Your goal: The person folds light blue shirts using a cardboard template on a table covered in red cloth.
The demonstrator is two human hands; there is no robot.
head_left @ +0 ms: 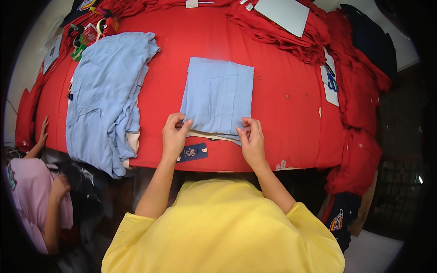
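A light-blue garment (218, 93), folded into a near square, lies flat in front of me. My left hand (175, 135) pinches its near left corner between thumb and fingers. At the near right corner my right hand (251, 140) has the cloth pinched the same way. A cream-coloured layer shows along the near edge, between my hands. Just below that edge, beside my left wrist, rests a dark blue hang tag (195, 152). What garment the folded cloth is, I cannot tell.
Red cloth covers the table (282, 132). To the left lies a heap of light-blue garments (107, 86), with tape rolls (84, 43) behind it. Red garments (282, 38) with a white board (283, 14) sit at the far right, near blue-handled scissors (332, 83). A person in pink (41, 191) is at left.
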